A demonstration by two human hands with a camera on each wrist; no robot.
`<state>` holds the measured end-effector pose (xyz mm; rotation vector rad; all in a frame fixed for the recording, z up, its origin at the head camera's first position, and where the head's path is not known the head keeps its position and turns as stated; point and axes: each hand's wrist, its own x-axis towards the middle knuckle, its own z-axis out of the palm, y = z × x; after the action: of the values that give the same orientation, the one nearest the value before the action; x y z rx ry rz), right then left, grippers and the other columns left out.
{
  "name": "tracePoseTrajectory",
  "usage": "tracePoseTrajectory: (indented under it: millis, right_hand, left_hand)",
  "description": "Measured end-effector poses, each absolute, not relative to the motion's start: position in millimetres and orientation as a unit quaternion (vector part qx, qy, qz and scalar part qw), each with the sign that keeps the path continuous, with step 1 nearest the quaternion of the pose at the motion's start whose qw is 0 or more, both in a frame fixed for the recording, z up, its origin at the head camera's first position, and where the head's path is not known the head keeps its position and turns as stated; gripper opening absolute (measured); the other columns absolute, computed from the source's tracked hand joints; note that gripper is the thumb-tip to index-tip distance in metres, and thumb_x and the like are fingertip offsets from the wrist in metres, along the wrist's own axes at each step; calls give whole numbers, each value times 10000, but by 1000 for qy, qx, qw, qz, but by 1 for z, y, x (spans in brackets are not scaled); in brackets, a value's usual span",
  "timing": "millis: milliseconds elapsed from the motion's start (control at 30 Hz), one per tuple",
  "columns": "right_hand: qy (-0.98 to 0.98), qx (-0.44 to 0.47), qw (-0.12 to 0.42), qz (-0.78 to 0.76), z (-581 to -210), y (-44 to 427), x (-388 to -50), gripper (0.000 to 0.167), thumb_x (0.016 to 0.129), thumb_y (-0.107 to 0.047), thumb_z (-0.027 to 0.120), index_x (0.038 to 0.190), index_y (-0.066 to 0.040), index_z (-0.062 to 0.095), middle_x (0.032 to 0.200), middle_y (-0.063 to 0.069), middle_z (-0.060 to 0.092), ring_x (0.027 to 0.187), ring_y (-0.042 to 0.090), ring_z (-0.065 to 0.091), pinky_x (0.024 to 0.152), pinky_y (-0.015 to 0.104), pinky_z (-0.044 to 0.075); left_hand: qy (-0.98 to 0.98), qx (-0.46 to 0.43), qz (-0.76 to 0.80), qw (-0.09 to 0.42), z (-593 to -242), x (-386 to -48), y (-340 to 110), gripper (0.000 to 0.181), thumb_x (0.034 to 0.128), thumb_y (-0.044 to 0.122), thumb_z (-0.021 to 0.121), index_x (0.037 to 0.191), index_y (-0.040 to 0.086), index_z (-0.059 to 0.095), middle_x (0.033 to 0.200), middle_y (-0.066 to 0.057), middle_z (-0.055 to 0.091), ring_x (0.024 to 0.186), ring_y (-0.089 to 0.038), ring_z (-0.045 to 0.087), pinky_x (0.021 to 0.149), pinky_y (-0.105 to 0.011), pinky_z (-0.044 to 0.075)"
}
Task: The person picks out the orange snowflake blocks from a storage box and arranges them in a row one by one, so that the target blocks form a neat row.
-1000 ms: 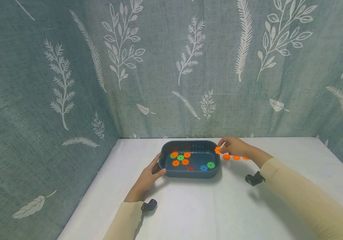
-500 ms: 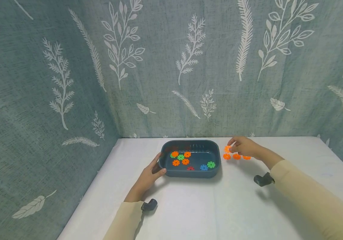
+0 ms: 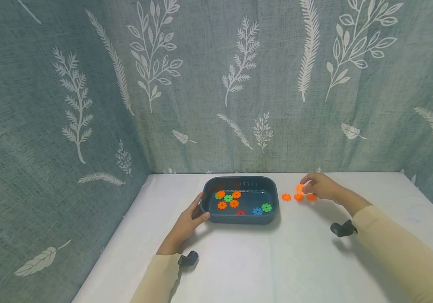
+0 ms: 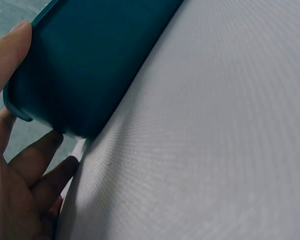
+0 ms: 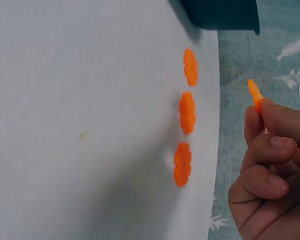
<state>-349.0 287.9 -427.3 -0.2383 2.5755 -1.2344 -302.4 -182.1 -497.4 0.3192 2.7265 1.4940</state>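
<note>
In the head view my left hand [image 3: 183, 225] holds the left end of a dark blue-green plastic tray [image 3: 239, 219], thumb at the front corner and fingers along the side. The left wrist view shows that thumb [image 4: 12, 47] against the tray wall [image 4: 85, 65]. My right hand [image 3: 322, 187] pinches an orange notched, flower-shaped disc [image 3: 300, 188] between thumb and index finger, raised above the table. Below it, three similar orange discs [image 5: 187, 113] lie in a row to the right of the tray.
Inside the tray are several orange discs [image 3: 222, 205], green discs [image 3: 266, 208], a blue disc [image 3: 257, 211] and a red disc [image 3: 241, 212]. The white table [image 3: 239, 261] ends at a patterned green-grey cloth [image 3: 201, 151]. Dark wrist cameras [image 3: 343, 228] sit on both wrists.
My right hand has carried the orange disc from the tray's right rim rightward, over the row of orange discs. The left hand and tray stay put.
</note>
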Motion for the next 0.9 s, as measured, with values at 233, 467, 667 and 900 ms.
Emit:
tracePoseTrajectory:
  millis: [233, 467, 667, 900]
  right_hand:
    - [892, -61, 133, -427, -431, 298, -347, 381, 928, -141, 652, 1237, 51, 538, 955, 138, 603, 657, 205, 492, 562, 310, 426]
    - [890, -54, 126, -435, -436, 308, -344, 356, 925, -109, 639, 1225, 57, 542, 897, 125, 597, 547, 162, 419, 512, 294, 398]
    - [888, -49, 124, -440, -439, 318, -340, 370, 924, -109, 640, 1231, 69, 533, 934, 134, 594, 588, 186, 465, 539, 307, 428]
    - [896, -26, 125, -424, -444, 328, -337, 378, 947, -135, 615, 1256, 65, 527, 1013, 153, 603, 718, 232, 520, 605, 324, 455]
  left_hand:
    - [873, 106, 476, 5, -498, -304, -182, 802, 888, 436, 696, 1544, 389, 239, 1559, -18, 314, 1361, -309, 396, 1085, -628, 219]
    - [871, 111, 479, 6, -499, -304, -183, 810, 884, 435, 703, 1544, 392, 235, 1564, 20, 301, 1366, -298, 390, 1099, -604, 213]
    - [870, 107, 481, 9, -501, -304, -184, 807, 881, 441, 703, 1540, 400, 240, 1564, 24, 303, 1368, -292, 389, 1099, -598, 221]
    - [866, 110, 487, 8, -500, -304, -184, 801, 889, 415, 704, 1542, 392, 242, 1566, 7, 300, 1367, -296, 389, 1100, -597, 216]
